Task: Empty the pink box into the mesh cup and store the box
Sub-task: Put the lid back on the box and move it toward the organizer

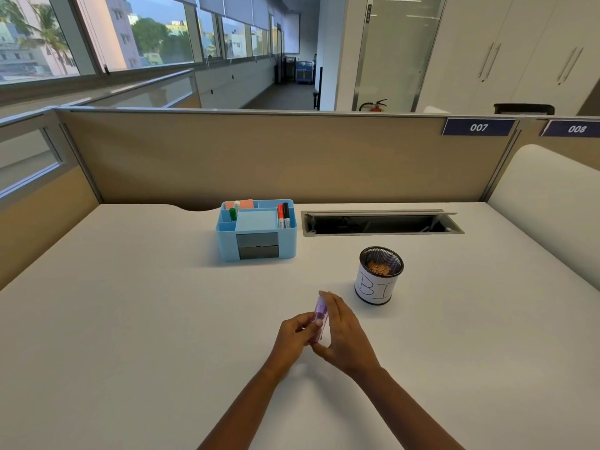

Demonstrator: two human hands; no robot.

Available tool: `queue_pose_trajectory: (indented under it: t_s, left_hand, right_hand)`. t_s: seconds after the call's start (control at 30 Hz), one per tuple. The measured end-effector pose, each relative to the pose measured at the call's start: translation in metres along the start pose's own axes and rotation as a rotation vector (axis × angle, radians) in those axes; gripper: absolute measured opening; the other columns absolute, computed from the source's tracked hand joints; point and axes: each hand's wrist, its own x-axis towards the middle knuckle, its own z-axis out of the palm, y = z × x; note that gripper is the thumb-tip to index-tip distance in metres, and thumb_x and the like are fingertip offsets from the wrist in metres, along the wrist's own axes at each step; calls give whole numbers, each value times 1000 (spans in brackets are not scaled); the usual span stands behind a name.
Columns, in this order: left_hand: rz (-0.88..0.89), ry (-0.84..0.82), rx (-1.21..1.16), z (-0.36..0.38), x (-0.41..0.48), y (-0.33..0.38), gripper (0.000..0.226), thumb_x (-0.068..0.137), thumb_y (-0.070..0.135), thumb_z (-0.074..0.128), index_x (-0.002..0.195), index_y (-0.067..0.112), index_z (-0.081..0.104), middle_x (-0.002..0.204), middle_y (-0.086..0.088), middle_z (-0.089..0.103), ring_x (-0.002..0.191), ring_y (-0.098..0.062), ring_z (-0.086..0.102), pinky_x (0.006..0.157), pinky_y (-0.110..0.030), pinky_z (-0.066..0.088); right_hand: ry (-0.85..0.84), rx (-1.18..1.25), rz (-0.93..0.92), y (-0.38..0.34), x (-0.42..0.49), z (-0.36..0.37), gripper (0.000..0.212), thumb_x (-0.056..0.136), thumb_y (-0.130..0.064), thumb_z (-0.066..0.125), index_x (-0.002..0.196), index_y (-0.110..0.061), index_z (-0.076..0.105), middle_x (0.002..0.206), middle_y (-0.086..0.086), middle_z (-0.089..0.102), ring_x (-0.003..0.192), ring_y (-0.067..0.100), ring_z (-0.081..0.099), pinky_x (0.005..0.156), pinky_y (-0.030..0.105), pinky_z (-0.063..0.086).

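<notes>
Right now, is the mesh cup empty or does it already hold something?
Not empty. The mesh cup stands upright on the desk, and a small pile of orange-brown pieces shows at its bottom.

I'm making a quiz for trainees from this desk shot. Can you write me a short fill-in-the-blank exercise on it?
1. The pink box is held by ____ hands.
2. The mesh cup carries a white label reading ____.
3. The red and black markers stand in the ____ organizer.

Missing words: both; BI; blue
</notes>
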Motion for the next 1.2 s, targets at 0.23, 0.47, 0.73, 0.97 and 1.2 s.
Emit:
queue_pose_trajectory:
  t_s: [0.23, 0.47, 0.73, 0.97, 1.2]
  left_hand:
    - [0, -21, -4, 2, 2, 3, 35, 92, 17, 48, 125, 5, 51, 117, -15, 62, 94, -21, 59, 74, -17, 53]
    - [-67, 1, -98, -1, 1, -6, 31, 93, 16, 47, 119, 2, 54, 101, -7, 62, 83, -18, 63, 59, -11, 54]
    - [-162, 76, -358, 0, 5, 7, 16, 96, 15, 40, 109, 19, 49, 107, -7, 62, 96, -27, 62, 93, -39, 48]
    - [-79, 158, -72, -23, 15, 14, 30, 94, 19, 45, 120, 4, 50, 106, -4, 57, 103, -25, 58, 91, -36, 45]
    - [29, 260, 934, -57, 33, -10, 52, 95, 40, 33, 140, 15, 27, 153, -6, 28, 141, -22, 25, 117, -34, 19]
  right_hand:
    - [-47, 15, 19, 1, 3, -3, 81, 81, -34, 64, 141, -11, 15, 153, 7, 22, 140, 19, 25, 108, 15, 12]
    - [-144, 178, 40, -8, 6, -10, 83, 78, -25, 69, 141, -10, 16, 151, 9, 21, 139, 20, 24, 108, 18, 25]
    - [62, 171, 133, -22, 16, 4, 32, 92, -13, 47, 124, -11, 49, 123, 13, 54, 106, 20, 56, 84, 14, 40]
    - [40, 75, 52, -26, 43, 6, 32, 94, -18, 43, 124, -10, 49, 124, 13, 56, 111, 21, 52, 90, 18, 38]
    - [62, -27, 1, -35, 93, -3, 36, 91, -20, 51, 125, -9, 48, 129, 11, 55, 114, 23, 51, 96, 25, 42]
